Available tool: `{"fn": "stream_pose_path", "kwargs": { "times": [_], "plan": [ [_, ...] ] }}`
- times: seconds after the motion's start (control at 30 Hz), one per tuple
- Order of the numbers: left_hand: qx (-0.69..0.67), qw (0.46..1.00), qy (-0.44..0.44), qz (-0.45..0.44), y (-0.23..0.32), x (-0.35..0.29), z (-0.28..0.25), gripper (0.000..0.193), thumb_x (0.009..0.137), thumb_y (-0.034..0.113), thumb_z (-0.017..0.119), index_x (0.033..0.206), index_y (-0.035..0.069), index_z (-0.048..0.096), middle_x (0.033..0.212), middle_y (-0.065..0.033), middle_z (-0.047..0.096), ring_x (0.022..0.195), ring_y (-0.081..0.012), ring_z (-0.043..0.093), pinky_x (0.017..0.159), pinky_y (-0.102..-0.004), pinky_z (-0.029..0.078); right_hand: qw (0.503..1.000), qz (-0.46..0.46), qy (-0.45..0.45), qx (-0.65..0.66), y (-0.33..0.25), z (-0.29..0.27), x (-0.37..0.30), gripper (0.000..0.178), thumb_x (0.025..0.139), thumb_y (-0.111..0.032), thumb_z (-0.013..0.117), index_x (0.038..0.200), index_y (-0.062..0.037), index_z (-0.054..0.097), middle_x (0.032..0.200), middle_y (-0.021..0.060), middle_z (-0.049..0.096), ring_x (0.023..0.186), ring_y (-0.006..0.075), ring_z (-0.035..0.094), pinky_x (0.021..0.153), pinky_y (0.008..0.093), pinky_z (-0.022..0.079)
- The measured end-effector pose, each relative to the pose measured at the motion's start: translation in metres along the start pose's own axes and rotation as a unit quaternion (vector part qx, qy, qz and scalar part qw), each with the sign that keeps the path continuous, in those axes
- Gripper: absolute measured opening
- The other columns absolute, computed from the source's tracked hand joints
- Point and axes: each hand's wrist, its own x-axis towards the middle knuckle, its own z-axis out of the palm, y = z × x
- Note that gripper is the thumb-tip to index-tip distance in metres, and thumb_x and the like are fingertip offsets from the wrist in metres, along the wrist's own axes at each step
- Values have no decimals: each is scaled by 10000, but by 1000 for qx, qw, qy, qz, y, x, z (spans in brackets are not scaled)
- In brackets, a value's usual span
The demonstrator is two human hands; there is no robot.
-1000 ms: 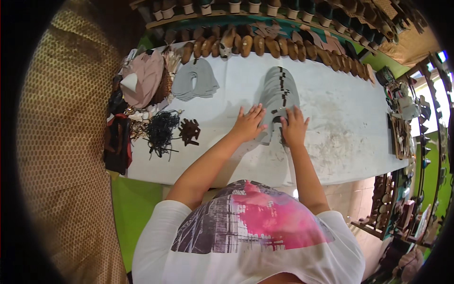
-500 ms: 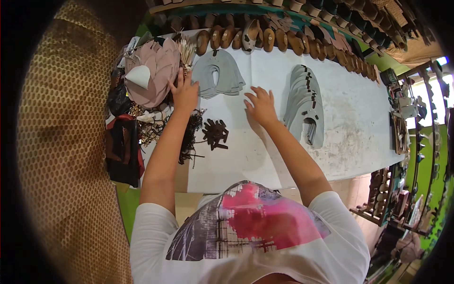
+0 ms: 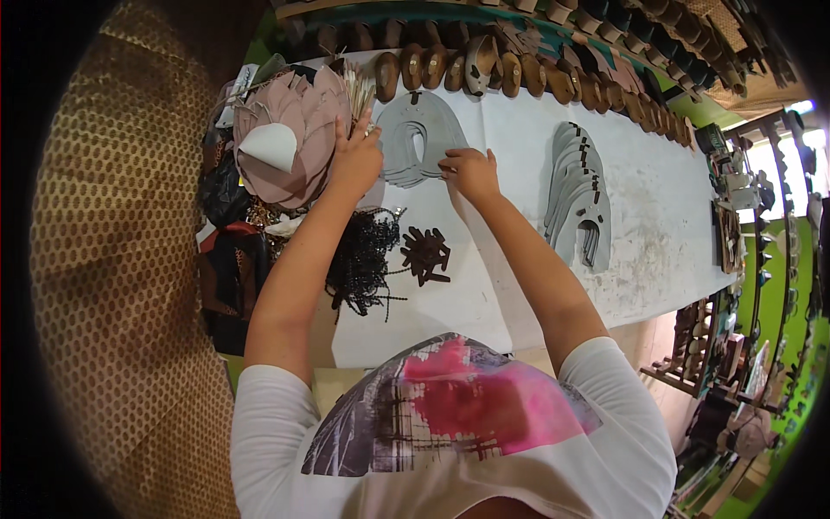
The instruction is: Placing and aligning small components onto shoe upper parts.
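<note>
My left hand (image 3: pixel 356 163) has its fingers stretched and apart at the left edge of a stack of grey U-shaped shoe uppers (image 3: pixel 398 137). Bent fingers and thumb of my right hand (image 3: pixel 472 175) close on the right end of that same stack; how many pieces they grip is hidden. A small dark tab (image 3: pixel 415 99) marks the stack's top. Another fanned stack of grey uppers (image 3: pixel 566 195), with dark tabs, lies to the right. Nearer me sit a pile of dark brown strips (image 3: pixel 425 257) and tangled black beaded trim (image 3: pixel 359 259).
Pink petal-shaped pieces (image 3: pixel 303 99) with a white cone (image 3: pixel 270 147) crowd the left of the white table (image 3: pixel 666 233). Behind my left hand stands a bundle of thin sticks (image 3: pixel 359 86). Brown shoe lasts (image 3: pixel 435 67) line the back edge. Racks (image 3: pixel 692 350) stand at right.
My right hand has moved left to the stack's right end and closed its fingers there. My left hand has come to the stack's left edge. The whole view has shifted slightly.
</note>
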Motion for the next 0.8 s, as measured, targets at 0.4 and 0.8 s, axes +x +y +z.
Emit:
{"fn": "stream_pose_path", "kwargs": {
  "times": [0.4,0.8],
  "plan": [
    [16,997,50,52,-7,2,6,127,696,152,574,680,113,694,966,-21,615,1225,-233,381,1048,-581,133,1000,6,13,-16,3,-16,14,112,790,-184,564,875,-138,620,789,74,632,823,259,590,919,533,346],
    [73,989,82,99,-2,6,26,115,689,121,562,678,123,676,946,-2,600,1187,-230,420,1053,-595,82,998,-36,18,-43,3,-27,12,115,750,-119,559,853,-147,602,733,49,616,800,233,590,933,488,354]
  ]
}}
